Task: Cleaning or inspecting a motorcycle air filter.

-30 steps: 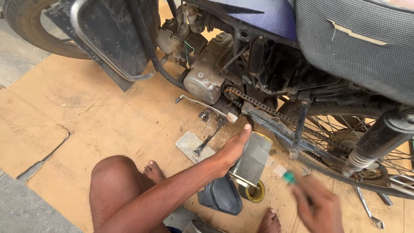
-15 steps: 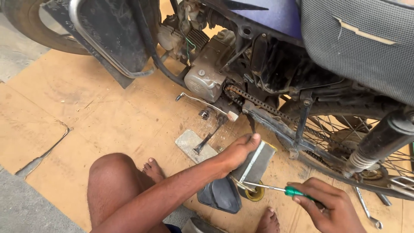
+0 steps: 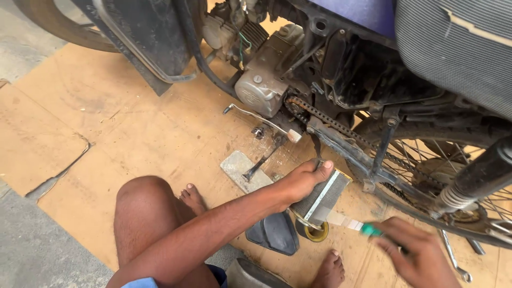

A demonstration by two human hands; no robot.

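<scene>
Bright daylight, soft shadows; right hand [image 3: 421, 256] motion-blurred.

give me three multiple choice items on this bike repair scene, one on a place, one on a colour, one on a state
1. Where does the left hand rest?
A. on the seat
B. on top of the grey footrest, below the chain
C. on the front tyre

2. What colour is the screwdriver handle?
A. green
B. red
C. yellow

3. In what state is the chain?
A. lying loose on the cardboard
B. hidden under a full cover
C. bare, running on the bike from the engine toward the rear wheel

Answers:
1 B, the fingers curl over the footrest's upper end.
2 A, green shows ahead of the right hand, which grips the handle.
3 C, the links show uncovered along the swing arm.
</scene>
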